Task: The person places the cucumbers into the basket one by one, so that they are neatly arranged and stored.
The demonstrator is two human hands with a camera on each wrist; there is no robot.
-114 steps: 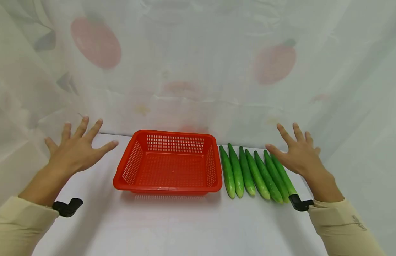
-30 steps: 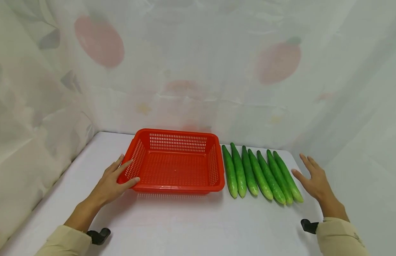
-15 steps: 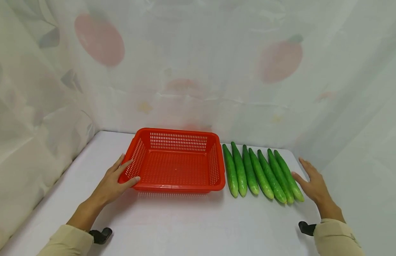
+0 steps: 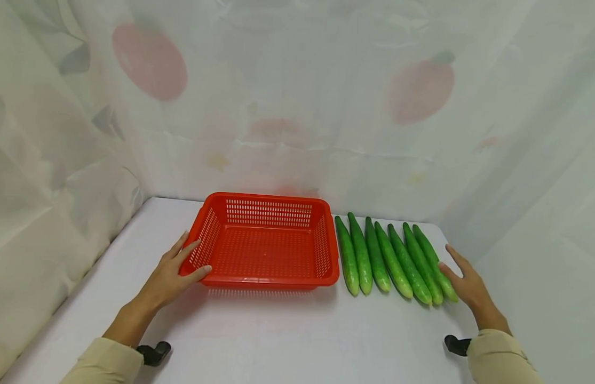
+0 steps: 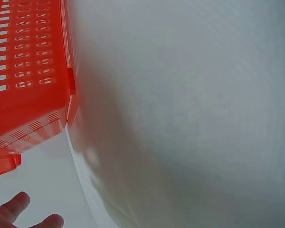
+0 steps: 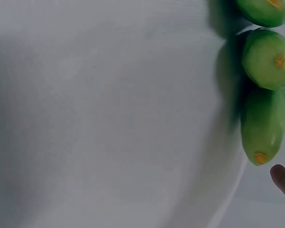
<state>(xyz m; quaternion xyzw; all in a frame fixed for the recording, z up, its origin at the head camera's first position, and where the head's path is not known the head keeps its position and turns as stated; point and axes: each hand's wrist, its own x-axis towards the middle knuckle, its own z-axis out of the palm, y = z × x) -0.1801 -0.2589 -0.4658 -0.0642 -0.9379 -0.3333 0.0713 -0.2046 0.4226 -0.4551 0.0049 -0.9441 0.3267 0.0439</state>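
Note:
My left hand (image 4: 168, 276) lies at the near left corner of a red plastic basket (image 4: 254, 280), its fingers spread along the rim and the thumb at the front edge. In the left wrist view its fingers (image 5: 15, 205) show straight and apart beside the basket corner. The basket has slotted walls and nothing in it. To its right, several green cucumbers (image 4: 371, 258) lie side by side. My right hand (image 4: 471, 288) is beside the rightmost cucumber (image 4: 428, 247), fingers extended and holding nothing. In the right wrist view its thumb (image 6: 283, 179) is near a cucumber's pale end.
The white table (image 4: 287, 341) runs back to a pale curtain (image 4: 287, 96) printed with faded fruit. More curtain hangs at left and right, close to the right hand. A black wrist mount (image 4: 154, 353) sits at the left cuff and another (image 4: 457, 345) at the right.
From raised and spread, the left hand has come down to the basket's corner. The right hand has come lower, lately moving inward to the rightmost cucumber. Basket and cucumbers lie as before.

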